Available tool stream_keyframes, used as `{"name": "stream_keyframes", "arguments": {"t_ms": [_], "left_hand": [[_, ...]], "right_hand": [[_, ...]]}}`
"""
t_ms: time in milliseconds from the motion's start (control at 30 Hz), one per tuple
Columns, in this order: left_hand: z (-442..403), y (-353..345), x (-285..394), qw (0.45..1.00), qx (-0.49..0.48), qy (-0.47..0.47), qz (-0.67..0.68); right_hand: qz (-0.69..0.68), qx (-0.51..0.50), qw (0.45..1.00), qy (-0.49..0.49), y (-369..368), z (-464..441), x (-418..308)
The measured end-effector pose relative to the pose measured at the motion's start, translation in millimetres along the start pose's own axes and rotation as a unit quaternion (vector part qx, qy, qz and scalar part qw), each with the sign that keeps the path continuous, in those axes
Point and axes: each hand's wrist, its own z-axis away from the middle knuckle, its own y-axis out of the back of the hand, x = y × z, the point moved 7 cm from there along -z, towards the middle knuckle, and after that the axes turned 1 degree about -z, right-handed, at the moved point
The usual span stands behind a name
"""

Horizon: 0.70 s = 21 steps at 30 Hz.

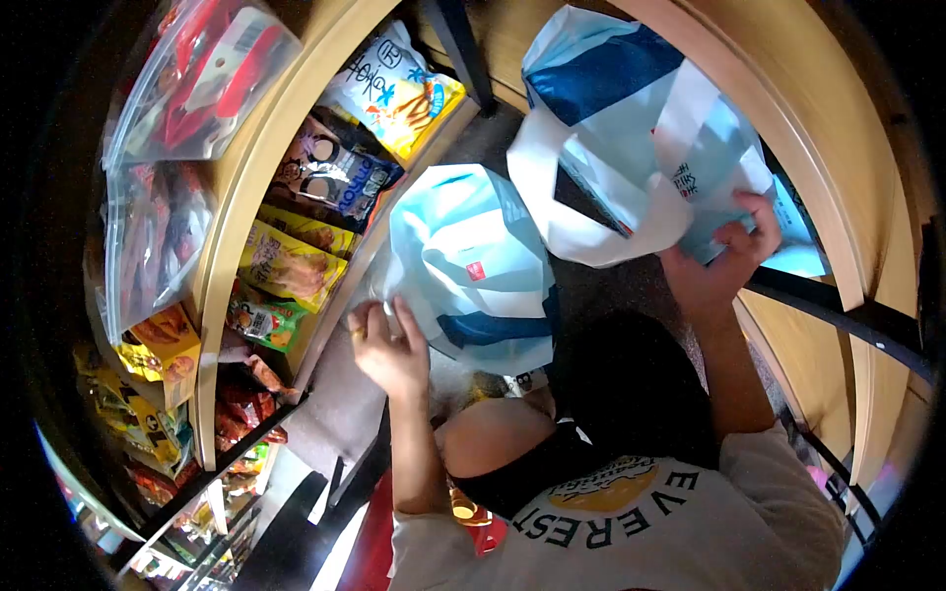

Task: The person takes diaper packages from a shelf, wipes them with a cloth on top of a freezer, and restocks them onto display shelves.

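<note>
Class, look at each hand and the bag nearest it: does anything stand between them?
Nothing visible does. The left hand is right at the edge of the smaller-looking bag, and the right hand is right beside the other bag.

Left hand point(386, 343): fingertips meet the pale edge of the near bag point(473, 256); can't tell pinch vs. light touch. Right hand point(734, 236): curled fingers overlap the far bag point(616, 108), grip unclear. Inside of the far bag mostly hidden by its own folds; small dark print on it unreadable. Red label point(477, 271) on the near bag too small to read. Bright blue item point(796, 236) partly blocked by bag and hand. Item on the floor point(509, 383) mostly under the near bag, can't ID. Red packet point(489, 533) half covered by the shirt point(631, 537). Zip bag point(212, 79) clipped by top edge, contents unclear. Lower-left packets point(148, 424) blurred, partly in dark.
</note>
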Motion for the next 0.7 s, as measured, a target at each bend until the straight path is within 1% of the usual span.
{"name": "stream_keyframes", "arguments": {"t_ms": [33, 67, 100, 133, 167, 200, 233, 267, 300, 367, 400, 433, 500, 533, 567, 600, 633, 667, 700], "left_hand": [[-0.4, 5.9, 2.3, 1.0, -0.001, -0.006, -0.026], [0.1, 7.7, 2.7, 0.999, -0.036, 0.037, -0.017], [4.6, -1.5, -2.1, 0.985, -0.122, 0.105, 0.067], [12.2, -18.4, -5.7, 0.964, -0.183, 0.133, 0.14], [20.0, -35.8, -6.5, 0.934, -0.245, 0.159, 0.208], [17.0, -39.7, -0.5, 0.932, -0.248, 0.152, 0.215], [12.6, -43.2, 11.8, 0.953, -0.279, 0.067, 0.092], [9.0, -47.7, 24.0, 0.953, -0.301, -0.019, -0.033], [0.2, -49.4, 36.0, 0.953, -0.301, -0.025, -0.028], [-9.2, -60.6, 41.6, 0.904, -0.391, 0.049, -0.167], [-5.0, -76.4, 32.3, 0.89, -0.415, 0.044, -0.185], [-0.7, -85.4, 28.7, 0.889, -0.419, 0.034, -0.183], [3.6, -96.2, 38.5, 0.911, -0.403, -0.028, -0.077], [3.0, -95.3, 41.7, 0.918, -0.395, -0.017, 0.037], [3.8, -95.1, 46.5, 0.915, -0.4, -0.022, 0.042], [-2.0, -86.5, 54.0, 0.86, -0.373, 0.093, 0.335], [-10.3, -72.6, 60.8, 0.718, -0.306, 0.203, 0.591], [-18.5, -51.8, 73.9, 0.669, -0.284, 0.205, 0.656], [-24.2, -38.6, 86.0, 0.615, -0.303, 0.155, 0.711]], "right_hand": [[-0.019, 0.075, 0.997, 0.015, 7.1, -7.0, 3.7], [-0.016, 0.072, 0.997, -0.02, 6.0, -16.8, 9.3], [-0.003, 0.075, 0.997, -0.017, 7.3, -20.0, 10.3], [0.058, -0.037, 0.997, -0.037, -4.9, -23.1, 14.3], [0.116, -0.147, 0.98, -0.06, -17.4, -22.0, 19.3], [0.125, -0.174, 0.975, -0.067, -22.2, -23.1, 19.9], [0.133, -0.17, 0.974, -0.069, -22.2, -26.1, 18.8], [0.153, -0.197, 0.965, -0.082, -26.4, -27.2, 20.2], [0.173, -0.225, 0.954, -0.096, -30.8, -28.3, 22.0], [0.178, -0.202, 0.956, -0.119, -32.2, -34.0, 23.0], [0.165, -0.228, 0.953, -0.11, -36.3, -35.7, 22.7], [0.153, -0.255, 0.949, -0.103, -40.7, -35.1, 23.7], [0.047, -0.216, 0.975, -0.035, -46.8, -34.0, 19.1], [-0.056, -0.188, 0.98, -0.043, -40.2, -39.0, 12.7], [-0.085, -0.161, 0.981, -0.069, -29.8, -44.7, 4.2], [-0.138, -0.159, 0.975, -0.075, -25.7, -47.9, -4.7], [-0.195, -0.156, 0.965, -0.08, -22.6, -50.9, -14.7], [-0.219, -0.197, 0.95, -0.1, -22.9, -55.2, -25.8], [-0.244, -0.237, 0.933, -0.119, -25.5, -56.5, -37.7]]}}
